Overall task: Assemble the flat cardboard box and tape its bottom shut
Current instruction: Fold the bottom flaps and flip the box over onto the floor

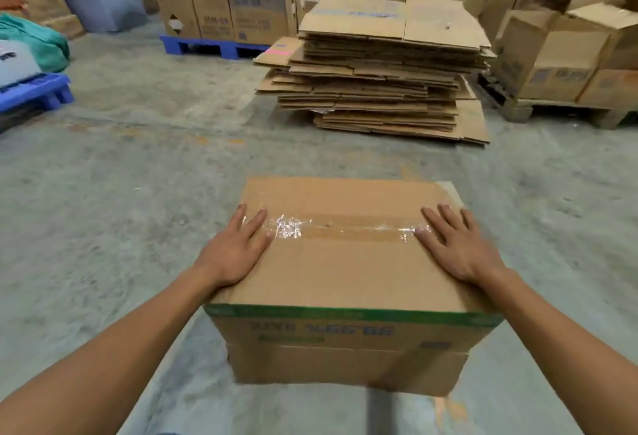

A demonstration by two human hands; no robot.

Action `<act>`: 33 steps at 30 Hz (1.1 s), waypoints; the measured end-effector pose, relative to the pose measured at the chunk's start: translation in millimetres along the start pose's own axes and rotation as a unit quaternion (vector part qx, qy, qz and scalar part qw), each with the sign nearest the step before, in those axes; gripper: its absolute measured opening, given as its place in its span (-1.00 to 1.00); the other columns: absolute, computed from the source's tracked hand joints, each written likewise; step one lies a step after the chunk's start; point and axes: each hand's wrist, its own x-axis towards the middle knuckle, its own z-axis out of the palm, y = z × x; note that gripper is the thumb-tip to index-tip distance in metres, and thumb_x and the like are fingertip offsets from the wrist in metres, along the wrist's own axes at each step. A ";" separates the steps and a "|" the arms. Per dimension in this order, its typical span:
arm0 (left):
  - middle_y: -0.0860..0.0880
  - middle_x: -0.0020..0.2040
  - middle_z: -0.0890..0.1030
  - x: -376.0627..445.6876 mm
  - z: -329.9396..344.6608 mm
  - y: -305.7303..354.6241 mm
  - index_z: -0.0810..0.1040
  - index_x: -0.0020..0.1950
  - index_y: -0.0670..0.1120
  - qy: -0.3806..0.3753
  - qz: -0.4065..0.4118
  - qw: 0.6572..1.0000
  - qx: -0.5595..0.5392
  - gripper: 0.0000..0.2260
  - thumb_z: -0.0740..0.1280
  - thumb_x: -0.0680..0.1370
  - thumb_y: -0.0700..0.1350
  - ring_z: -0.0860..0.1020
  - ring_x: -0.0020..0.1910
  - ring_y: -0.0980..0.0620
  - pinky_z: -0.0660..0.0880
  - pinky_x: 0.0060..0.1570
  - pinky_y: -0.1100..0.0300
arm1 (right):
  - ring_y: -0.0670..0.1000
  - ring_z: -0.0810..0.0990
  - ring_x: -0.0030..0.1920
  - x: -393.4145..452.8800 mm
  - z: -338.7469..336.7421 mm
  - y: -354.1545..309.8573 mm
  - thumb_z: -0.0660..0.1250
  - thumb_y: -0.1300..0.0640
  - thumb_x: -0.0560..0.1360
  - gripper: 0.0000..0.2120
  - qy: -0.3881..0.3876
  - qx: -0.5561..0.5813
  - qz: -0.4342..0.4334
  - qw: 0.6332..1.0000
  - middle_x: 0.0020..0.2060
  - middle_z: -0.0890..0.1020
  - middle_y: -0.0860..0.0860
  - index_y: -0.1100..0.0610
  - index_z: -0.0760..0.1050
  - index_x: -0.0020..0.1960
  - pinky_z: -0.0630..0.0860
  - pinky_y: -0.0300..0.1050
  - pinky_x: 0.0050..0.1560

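step: press tape [345, 227] down | left hand [234, 248], right hand [459, 245]: flat, fingers straight, gripping nothing, on box [345, 272] | tip: rub seam outward, over far edges

The box [348, 269] stands on the floor [138, 176] right before me, its taped seam [345, 227] facing up. My left hand [238, 248] lies flat on its left end, my right hand [455, 245] on its right end. Behind it sits a stack of flat cartons [379, 69], with pallets of boxes [228, 0] farther back.
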 end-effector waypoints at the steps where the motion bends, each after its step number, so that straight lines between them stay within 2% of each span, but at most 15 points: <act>1: 0.05 0.62 -0.17 5.3 0.2 -5.8 -0.04 0.57 0.25 0.007 0.002 1.000 -0.003 -0.44 -0.04 0.59 0.31 0.11 0.57 -0.08 0.16 0.47 -0.05 | 0.09 -0.20 0.59 4.0 5.6 -1.5 -0.20 -0.53 0.42 -0.24 0.019 0.007 -0.003 1.000 0.61 -0.08 -0.16 -0.30 -0.07 0.57 0.02 0.34 0.51; 6: 0.08 0.62 -0.08 16.5 -9.4 -41.4 0.03 0.57 0.25 0.040 -0.019 0.999 0.011 -0.47 0.01 0.60 0.29 0.04 0.58 0.00 0.08 0.48 -0.05 | 0.15 -0.19 0.59 5.9 38.9 -31.2 -0.16 -0.47 0.47 -0.27 0.055 0.019 -0.014 0.998 0.62 -0.02 -0.10 -0.23 0.00 0.58 0.03 0.33 0.51; 11: 0.10 0.62 -0.07 8.6 -8.6 -44.6 0.02 0.56 0.28 0.044 -0.025 0.998 0.036 -0.45 -0.03 0.58 0.35 0.07 0.58 -0.02 0.11 0.47 -0.14 | 0.13 -0.15 0.59 -12.7 32.0 -34.3 -0.11 -0.42 0.53 -0.33 0.061 0.014 -0.013 0.998 0.62 0.01 -0.10 -0.22 0.03 0.58 0.02 0.29 0.49; 18: 0.09 0.62 -0.07 -26.0 -4.2 -46.3 0.03 0.57 0.25 0.044 -0.021 0.998 0.048 -0.44 -0.04 0.58 0.34 0.09 0.57 -0.03 0.14 0.45 -0.09 | 0.17 -0.06 0.59 -33.1 50.2 -28.4 -0.23 -0.54 0.39 -0.17 0.033 0.010 -0.019 0.999 0.61 0.07 -0.03 -0.22 0.04 0.58 0.02 0.26 0.53; 23: 0.05 0.62 -0.06 -34.0 0.9 -27.9 0.04 0.58 0.22 0.051 -0.012 0.998 0.043 -0.42 -0.04 0.58 0.35 0.10 0.57 -0.06 0.15 0.45 -0.10 | 0.15 -0.03 0.59 -51.4 38.9 -15.0 -0.11 -0.45 0.51 -0.31 0.034 0.007 -0.011 0.999 0.61 0.06 -0.07 -0.23 0.06 0.58 0.03 0.24 0.53; 33: -0.04 0.62 0.02 -9.7 19.4 16.3 0.12 0.58 0.14 0.050 0.034 0.998 0.027 -0.40 -0.01 0.58 0.34 0.14 0.56 -0.12 0.14 0.48 -0.12 | 0.11 0.01 0.58 -56.2 16.4 22.2 -0.06 -0.44 0.51 -0.34 0.076 -0.003 0.032 0.997 0.60 0.12 -0.10 -0.23 0.14 0.55 0.15 0.29 0.46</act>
